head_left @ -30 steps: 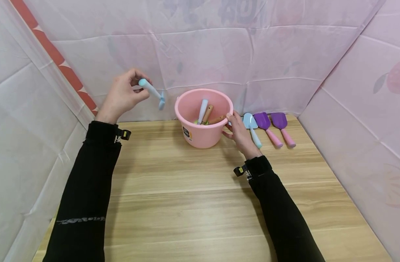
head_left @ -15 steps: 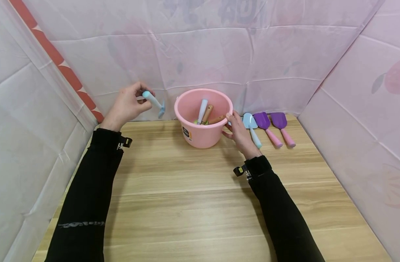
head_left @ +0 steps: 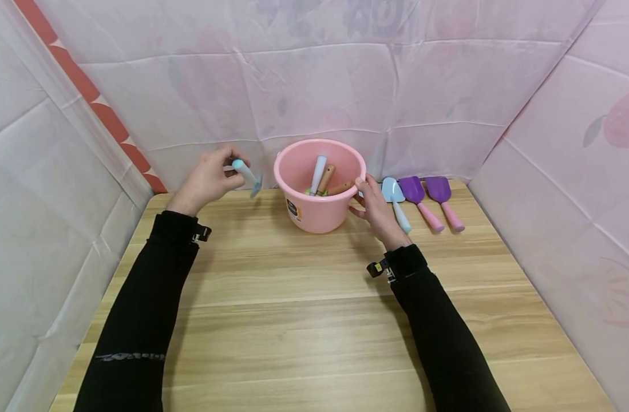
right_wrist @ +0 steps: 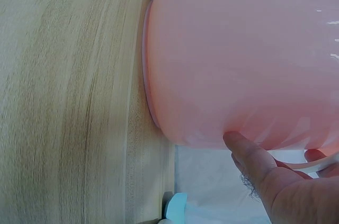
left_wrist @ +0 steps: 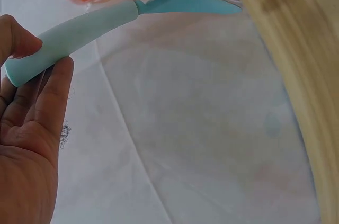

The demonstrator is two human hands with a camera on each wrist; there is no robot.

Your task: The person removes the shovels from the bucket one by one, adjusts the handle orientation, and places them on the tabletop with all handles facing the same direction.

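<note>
Pinching a blue trowel [head_left: 247, 174] by the handle end in the left hand [head_left: 208, 180], blade hanging down just left of the pink bucket [head_left: 319, 186], above the bench [head_left: 304, 297]. Bracing the bucket with the right hand [head_left: 378, 212], thumb and fingers curled round its wall, likely steadying it. Lying beside: another blue trowel [head_left: 396, 200], two purple ones [head_left: 432, 200]. Reaching forward with both forearms, wrists raised.

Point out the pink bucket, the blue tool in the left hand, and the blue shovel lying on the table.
pink bucket [head_left: 314, 214], head view, front wall.
blue tool [left_wrist: 79, 25], left wrist view, handle.
blue shovel [head_left: 392, 190], head view, blade.
</note>
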